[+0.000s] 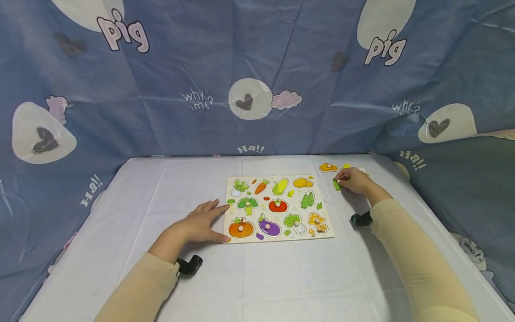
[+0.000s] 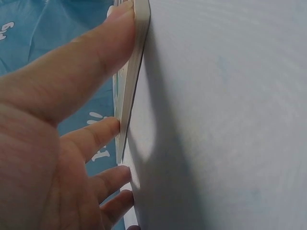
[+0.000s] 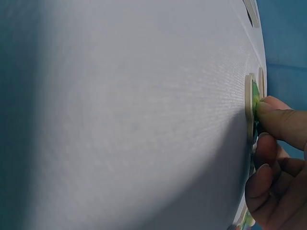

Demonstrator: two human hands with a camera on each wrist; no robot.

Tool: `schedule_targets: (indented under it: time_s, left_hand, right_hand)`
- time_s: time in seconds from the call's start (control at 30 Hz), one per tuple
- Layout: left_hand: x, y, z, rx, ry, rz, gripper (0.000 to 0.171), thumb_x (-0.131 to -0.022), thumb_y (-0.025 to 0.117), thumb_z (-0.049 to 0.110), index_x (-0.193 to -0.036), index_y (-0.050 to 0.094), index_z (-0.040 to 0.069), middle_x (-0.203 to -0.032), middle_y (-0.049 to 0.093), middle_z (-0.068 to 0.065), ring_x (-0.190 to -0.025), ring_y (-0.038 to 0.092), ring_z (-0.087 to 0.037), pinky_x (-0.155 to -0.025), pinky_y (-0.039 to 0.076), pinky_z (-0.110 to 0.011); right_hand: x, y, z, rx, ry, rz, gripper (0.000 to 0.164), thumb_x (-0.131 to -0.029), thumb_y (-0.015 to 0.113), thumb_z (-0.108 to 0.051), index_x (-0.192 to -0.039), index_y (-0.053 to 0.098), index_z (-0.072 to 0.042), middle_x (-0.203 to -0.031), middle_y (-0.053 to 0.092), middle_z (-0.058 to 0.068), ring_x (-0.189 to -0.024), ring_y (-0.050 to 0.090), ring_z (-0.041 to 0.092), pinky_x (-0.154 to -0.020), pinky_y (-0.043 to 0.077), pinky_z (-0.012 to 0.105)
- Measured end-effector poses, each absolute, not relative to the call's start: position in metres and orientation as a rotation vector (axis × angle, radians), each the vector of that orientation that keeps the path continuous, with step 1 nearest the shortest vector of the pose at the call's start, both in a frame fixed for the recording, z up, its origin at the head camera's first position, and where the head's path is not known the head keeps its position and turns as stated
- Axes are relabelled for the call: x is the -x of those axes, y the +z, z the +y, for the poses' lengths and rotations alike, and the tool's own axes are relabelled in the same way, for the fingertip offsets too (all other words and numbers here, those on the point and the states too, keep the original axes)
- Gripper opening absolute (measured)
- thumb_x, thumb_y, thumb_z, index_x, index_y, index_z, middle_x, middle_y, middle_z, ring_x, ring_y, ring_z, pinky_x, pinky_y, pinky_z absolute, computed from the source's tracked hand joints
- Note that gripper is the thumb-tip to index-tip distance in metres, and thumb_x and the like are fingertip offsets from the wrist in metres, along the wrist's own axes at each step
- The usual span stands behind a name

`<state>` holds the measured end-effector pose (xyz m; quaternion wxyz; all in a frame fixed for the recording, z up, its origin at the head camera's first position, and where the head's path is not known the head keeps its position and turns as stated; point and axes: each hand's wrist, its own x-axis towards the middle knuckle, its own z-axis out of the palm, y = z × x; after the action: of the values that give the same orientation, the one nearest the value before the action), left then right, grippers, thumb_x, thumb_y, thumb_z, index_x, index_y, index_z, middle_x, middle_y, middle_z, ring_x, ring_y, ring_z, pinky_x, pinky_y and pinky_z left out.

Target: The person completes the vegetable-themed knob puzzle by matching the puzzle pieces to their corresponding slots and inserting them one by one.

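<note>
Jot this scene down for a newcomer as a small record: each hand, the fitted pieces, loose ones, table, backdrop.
Left hand: touches the left edge of the pale, rectangular vegetable-picture board
Right hand: pinches a green, knobbed, vegetable-shaped piece
Fitted, with knobs: six, including orange pumpkin and purple eggplant
Loose: orange, rounded piece; others partly hidden
Table: white-covered
Backdrop: blue, printed sheet

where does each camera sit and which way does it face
Head: on the head, facing forward and down at the puzzle board and table; left hand, right hand and sleeves show.
Left wrist: on that wrist, facing the board's edge and table; the left thumb and fingers show.
Right wrist: on that wrist, looking across the table toward the green piece; the right hand shows, pinching it.
Shared: head and right wrist views both show the green piece.
</note>
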<state>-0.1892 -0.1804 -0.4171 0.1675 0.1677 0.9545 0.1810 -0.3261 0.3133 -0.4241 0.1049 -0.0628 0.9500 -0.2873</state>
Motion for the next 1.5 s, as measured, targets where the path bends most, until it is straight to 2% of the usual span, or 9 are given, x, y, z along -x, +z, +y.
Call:
schedule_targets:
  time_s: [0.17,0.6,1.5]
  left_hand:
    - [0.190,-0.419,-0.181,-0.478,0.524,2.721,0.104,-0.072,0.082,0.060,-0.156,0.036,0.019,-0.163,0.020,-0.021,-0.148,0.016,-0.047,-0.113,0.020,-0.069]
    - [0.188,-0.417,-0.180,-0.467,0.513,2.720,0.102,-0.073,0.082,0.058,-0.156,0.037,0.018,-0.163,0.020,-0.022,-0.148,0.016,-0.047,-0.113,0.020,-0.070]
    - [0.188,-0.417,-0.180,-0.474,0.544,2.716,0.104,-0.072,0.082,0.059,-0.156,0.037,0.018,-0.163,0.020,-0.022,-0.148,0.016,-0.048,-0.113,0.020,-0.070]
  right_hand:
    - [0.323,-0.422,0.312,0.227,-0.801,2.808,0.010,-0.098,0.062,-0.007,-0.106,0.067,-0.001,-0.093,0.062,0.010,-0.084,0.053,0.023,-0.074,0.043,0.034]
    - [0.300,-0.410,0.311,0.409,-0.844,2.830,0.012,-0.099,0.063,-0.007,-0.107,0.067,0.000,-0.098,0.064,0.013,-0.087,0.057,0.024,-0.070,0.048,0.033]
    - [0.270,-0.392,0.275,0.541,-0.863,2.754,0.011,-0.096,0.068,-0.013,-0.105,0.069,-0.006,-0.092,0.067,0.004,-0.079,0.061,0.023,-0.067,0.049,0.033]
